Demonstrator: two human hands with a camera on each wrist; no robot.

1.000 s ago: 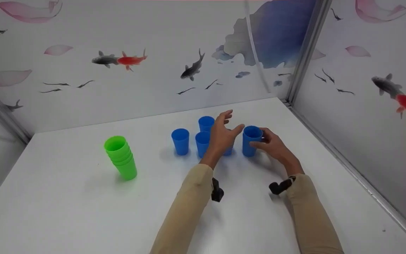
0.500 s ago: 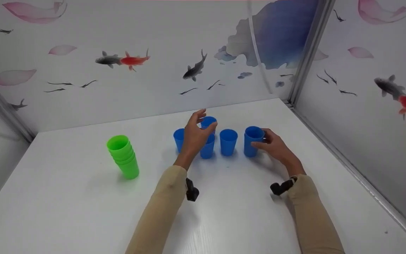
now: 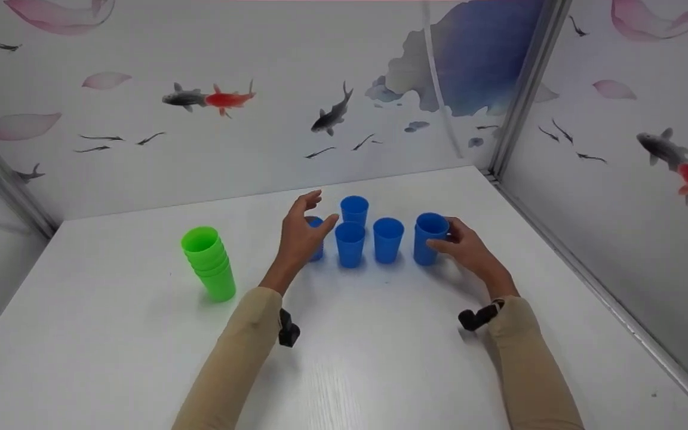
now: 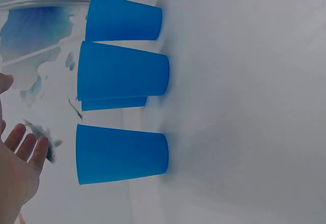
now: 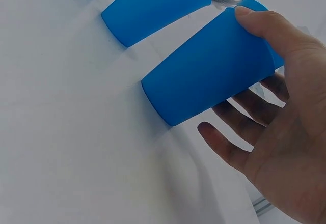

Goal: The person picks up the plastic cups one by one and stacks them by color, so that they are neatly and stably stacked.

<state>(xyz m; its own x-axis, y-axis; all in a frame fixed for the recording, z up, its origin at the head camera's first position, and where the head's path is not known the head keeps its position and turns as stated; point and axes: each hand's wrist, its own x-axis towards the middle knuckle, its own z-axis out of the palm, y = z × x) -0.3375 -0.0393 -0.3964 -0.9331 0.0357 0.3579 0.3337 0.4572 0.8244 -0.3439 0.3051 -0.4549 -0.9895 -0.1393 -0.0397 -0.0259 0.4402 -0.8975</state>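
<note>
On the right of the table, my right hand (image 3: pixel 468 248) holds a small stack of blue cups (image 3: pixel 425 249), one nested in the other. Its thumb lies on the near side by the rim, the other fingers behind, as the right wrist view shows. My left hand (image 3: pixel 301 240), fingers spread and loosely bent, hovers by the leftmost blue cup (image 4: pixel 122 155) and partly hides it in the head view. Nothing is in that hand. Between the hands stand a blue cup (image 3: pixel 350 246), another blue cup (image 3: pixel 387 242) to its right and a blue cup (image 3: pixel 354 206) behind, all upright.
A stack of several nested green cups (image 3: pixel 217 280) stands at the left, its upper part leaning left. The white table (image 3: pixel 368 346) meets a painted wall (image 3: pixel 248 155) at the back and another wall (image 3: pixel 630 215) on the right.
My left hand has moved left from beside the held stack, past the middle cups, to the leftmost blue cup. My right hand and its cups have stayed in place.
</note>
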